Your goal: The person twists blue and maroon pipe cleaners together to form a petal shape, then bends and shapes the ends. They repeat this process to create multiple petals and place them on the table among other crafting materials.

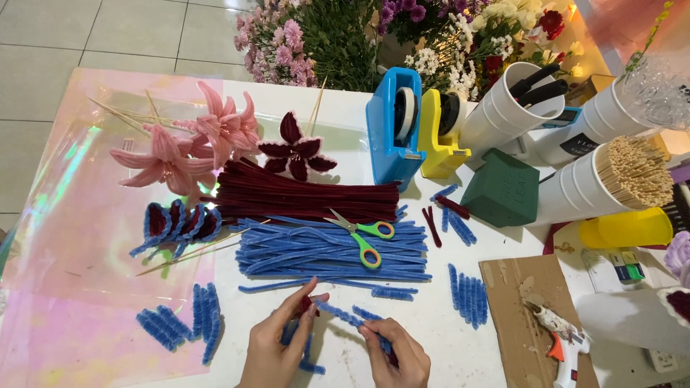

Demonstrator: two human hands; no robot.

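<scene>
Blue pipe cleaner (343, 315) pinched betw. both hands, left hand (277, 345) & right hand (399, 352) fingers clamped on it

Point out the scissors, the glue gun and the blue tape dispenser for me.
scissors (364, 237): head view, on the pivot where blades meet handles.
glue gun (555, 325): head view, on the white body.
blue tape dispenser (384, 136): head view, on its blue side wall.
</scene>
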